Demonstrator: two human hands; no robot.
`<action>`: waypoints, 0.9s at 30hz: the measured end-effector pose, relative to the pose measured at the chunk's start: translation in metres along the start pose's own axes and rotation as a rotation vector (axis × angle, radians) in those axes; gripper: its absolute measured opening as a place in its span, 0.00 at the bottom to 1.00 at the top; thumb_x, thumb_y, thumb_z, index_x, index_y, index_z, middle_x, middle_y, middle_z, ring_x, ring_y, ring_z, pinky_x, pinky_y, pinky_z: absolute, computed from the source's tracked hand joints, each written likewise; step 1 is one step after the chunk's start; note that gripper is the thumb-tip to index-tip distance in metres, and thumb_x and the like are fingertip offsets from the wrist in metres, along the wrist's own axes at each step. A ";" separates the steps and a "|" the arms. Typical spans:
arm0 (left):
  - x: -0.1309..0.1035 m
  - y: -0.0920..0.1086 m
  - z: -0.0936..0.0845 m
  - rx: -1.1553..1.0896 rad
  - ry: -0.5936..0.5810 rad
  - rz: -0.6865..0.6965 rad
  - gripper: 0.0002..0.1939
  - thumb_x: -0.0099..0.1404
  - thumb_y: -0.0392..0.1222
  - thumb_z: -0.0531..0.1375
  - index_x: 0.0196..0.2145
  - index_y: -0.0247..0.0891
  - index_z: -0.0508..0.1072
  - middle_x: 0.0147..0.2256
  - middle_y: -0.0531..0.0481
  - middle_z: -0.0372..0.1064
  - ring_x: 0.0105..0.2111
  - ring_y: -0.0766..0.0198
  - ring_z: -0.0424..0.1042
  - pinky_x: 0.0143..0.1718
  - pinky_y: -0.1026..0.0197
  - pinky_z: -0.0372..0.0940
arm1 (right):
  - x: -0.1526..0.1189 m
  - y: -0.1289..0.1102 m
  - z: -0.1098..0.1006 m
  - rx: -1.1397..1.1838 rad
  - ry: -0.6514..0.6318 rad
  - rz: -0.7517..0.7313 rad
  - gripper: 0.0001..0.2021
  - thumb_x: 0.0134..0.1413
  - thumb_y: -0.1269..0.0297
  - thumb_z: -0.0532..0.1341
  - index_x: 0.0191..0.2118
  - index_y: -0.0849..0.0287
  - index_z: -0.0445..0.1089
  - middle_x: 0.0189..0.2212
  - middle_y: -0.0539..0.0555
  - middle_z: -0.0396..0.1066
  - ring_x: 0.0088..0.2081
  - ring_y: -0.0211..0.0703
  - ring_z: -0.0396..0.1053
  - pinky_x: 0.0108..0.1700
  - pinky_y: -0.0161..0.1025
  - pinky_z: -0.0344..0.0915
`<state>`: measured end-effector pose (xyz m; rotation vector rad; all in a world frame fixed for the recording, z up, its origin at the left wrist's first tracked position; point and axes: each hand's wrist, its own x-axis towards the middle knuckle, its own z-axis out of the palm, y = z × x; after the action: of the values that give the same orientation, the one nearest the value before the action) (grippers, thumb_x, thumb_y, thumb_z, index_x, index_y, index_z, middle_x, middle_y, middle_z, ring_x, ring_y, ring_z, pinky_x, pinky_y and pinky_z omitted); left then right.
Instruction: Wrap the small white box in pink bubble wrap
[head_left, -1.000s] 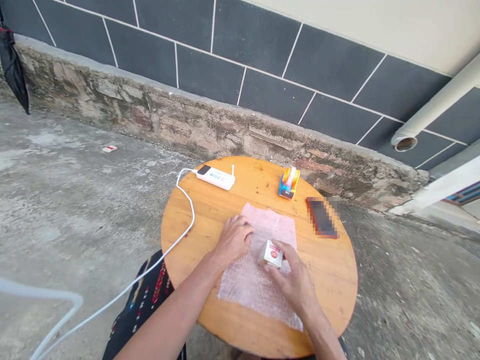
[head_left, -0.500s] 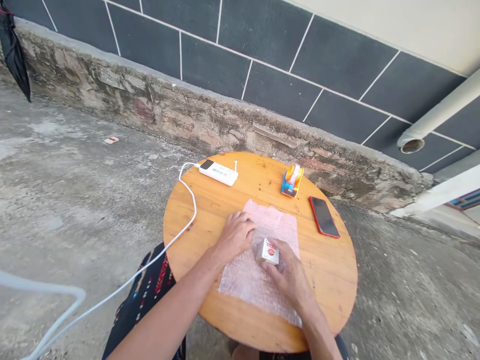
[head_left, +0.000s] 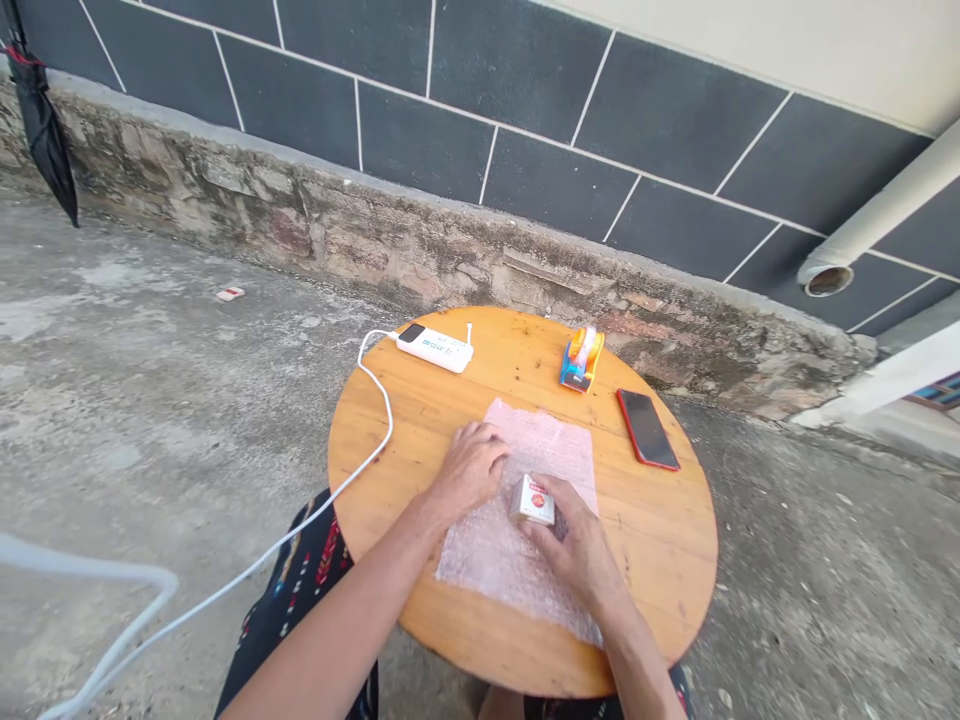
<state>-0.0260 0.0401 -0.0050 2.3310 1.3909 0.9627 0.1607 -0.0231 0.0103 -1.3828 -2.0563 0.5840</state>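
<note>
A pinkish sheet of bubble wrap (head_left: 517, 570) lies flat on the round wooden table (head_left: 660, 560). On its middle is a small white box (head_left: 537, 500) with a red print on top. My right hand (head_left: 577, 535) grips the box from the right, thumb at the near side and fingers at the far side. Resting over the sheet's left edge, my left hand (head_left: 472, 465) has its fingers loosely stretched and bent, with nothing in them. A gap separates it from the box.
At the table's far side are a white power bank (head_left: 436, 348) with a white cable (head_left: 386, 400) trailing left, and an orange and blue tape dispenser (head_left: 582, 360). A red-edged phone (head_left: 648, 430) lies at the right. Behind stands a low stone wall base (head_left: 465, 250).
The camera view has shifted slightly. Both hands, the small box and the bubble wrap stay in nearly the same places on the table.
</note>
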 end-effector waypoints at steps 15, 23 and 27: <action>0.000 0.000 0.001 -0.010 -0.011 -0.002 0.12 0.59 0.30 0.55 0.36 0.42 0.75 0.43 0.48 0.68 0.46 0.56 0.62 0.48 0.53 0.58 | 0.000 0.001 -0.001 -0.013 -0.005 -0.019 0.23 0.51 0.70 0.59 0.54 0.53 0.62 0.50 0.55 0.67 0.51 0.48 0.65 0.52 0.45 0.62; -0.001 0.001 0.000 -0.008 -0.006 -0.010 0.12 0.59 0.31 0.55 0.36 0.42 0.75 0.42 0.48 0.68 0.45 0.56 0.62 0.48 0.53 0.59 | 0.001 0.002 0.000 -0.018 -0.011 -0.023 0.22 0.51 0.70 0.59 0.54 0.54 0.63 0.50 0.54 0.67 0.50 0.47 0.66 0.51 0.43 0.63; -0.001 0.002 -0.001 -0.003 -0.005 -0.011 0.12 0.60 0.31 0.55 0.37 0.42 0.75 0.42 0.48 0.68 0.46 0.56 0.62 0.48 0.53 0.59 | 0.001 0.003 0.000 -0.035 -0.004 -0.025 0.22 0.51 0.70 0.60 0.53 0.54 0.63 0.50 0.55 0.67 0.50 0.47 0.66 0.50 0.43 0.63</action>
<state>-0.0256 0.0382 -0.0037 2.3192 1.3988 0.9549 0.1626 -0.0212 0.0082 -1.3753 -2.0930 0.5425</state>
